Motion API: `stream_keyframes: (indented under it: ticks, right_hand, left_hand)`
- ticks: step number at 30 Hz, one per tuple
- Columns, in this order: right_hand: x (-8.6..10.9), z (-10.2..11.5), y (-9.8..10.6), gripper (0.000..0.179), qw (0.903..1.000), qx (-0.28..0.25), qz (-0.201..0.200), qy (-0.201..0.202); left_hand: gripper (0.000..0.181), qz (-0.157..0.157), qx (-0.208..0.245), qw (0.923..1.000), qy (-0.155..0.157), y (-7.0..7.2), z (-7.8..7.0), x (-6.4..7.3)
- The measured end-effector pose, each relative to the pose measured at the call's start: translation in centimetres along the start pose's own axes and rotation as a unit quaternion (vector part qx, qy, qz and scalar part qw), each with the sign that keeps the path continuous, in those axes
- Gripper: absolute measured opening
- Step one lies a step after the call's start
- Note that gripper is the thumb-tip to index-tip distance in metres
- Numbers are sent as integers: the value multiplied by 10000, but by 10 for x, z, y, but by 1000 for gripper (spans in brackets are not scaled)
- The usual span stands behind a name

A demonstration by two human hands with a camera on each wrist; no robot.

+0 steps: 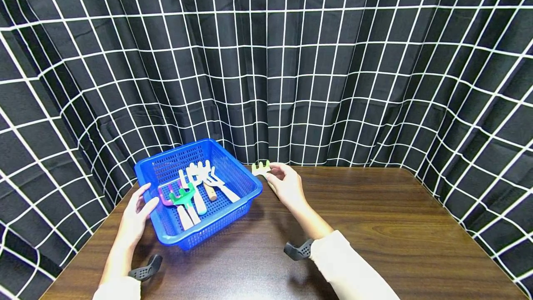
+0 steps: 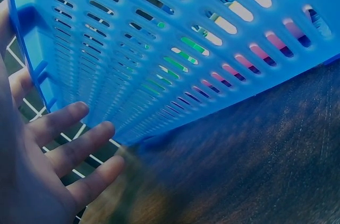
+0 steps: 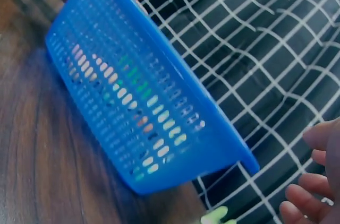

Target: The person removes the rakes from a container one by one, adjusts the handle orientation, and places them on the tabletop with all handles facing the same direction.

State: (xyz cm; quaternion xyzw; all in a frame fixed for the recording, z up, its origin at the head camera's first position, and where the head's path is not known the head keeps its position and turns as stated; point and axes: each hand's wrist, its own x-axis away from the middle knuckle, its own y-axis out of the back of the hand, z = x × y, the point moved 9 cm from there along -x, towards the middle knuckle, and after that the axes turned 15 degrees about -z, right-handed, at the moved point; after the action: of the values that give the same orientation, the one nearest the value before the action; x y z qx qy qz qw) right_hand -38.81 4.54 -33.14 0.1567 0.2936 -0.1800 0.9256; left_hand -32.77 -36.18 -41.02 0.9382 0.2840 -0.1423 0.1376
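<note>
A blue plastic basket (image 1: 226, 215) stands on the left of the table, with several small garden hand tools inside. Among them are a green hand rake (image 1: 183, 195), a pink-tined rake (image 1: 166, 196) and several pale tools. My left hand (image 1: 135, 212) holds the basket's left rim, thumb and index finger over it; in the left wrist view, the other fingers (image 2: 74, 152) spread outside the wall. To the right of the basket lies a light-green hand rake (image 1: 261, 169). My right hand (image 1: 289, 186) hovers beside its handle, fingers loosely bent; the right wrist view shows a gap between them.
The brown wooden table (image 1: 366, 226) extends to the right and toward the front. A black curtain with a white grid (image 1: 316, 68) hangs along the back and both sides. Black wrist bands (image 1: 146, 268) sit on both wrists.
</note>
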Motion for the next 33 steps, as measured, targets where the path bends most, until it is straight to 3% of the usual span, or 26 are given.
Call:
stream_keyframes:
  ticks: [6,12,19,33]
  right_hand:
    - [5,19,-13,28,9993,-141,233,273]
    - [13,29,-30,33,9971,-300,646,277]
    - [21,38,-46,40,9941,-20,1053,271]
    - [19,50,-80,58,9745,242,2222,-178]
  left_hand:
    - [57,12,32,10000,34,1,0,0]
    - [57,25,-15,10000,8,0,3,0]
    - [57,21,-122,9999,-39,0,1,2]
    - [57,-32,-12,10000,-69,1,2,1]
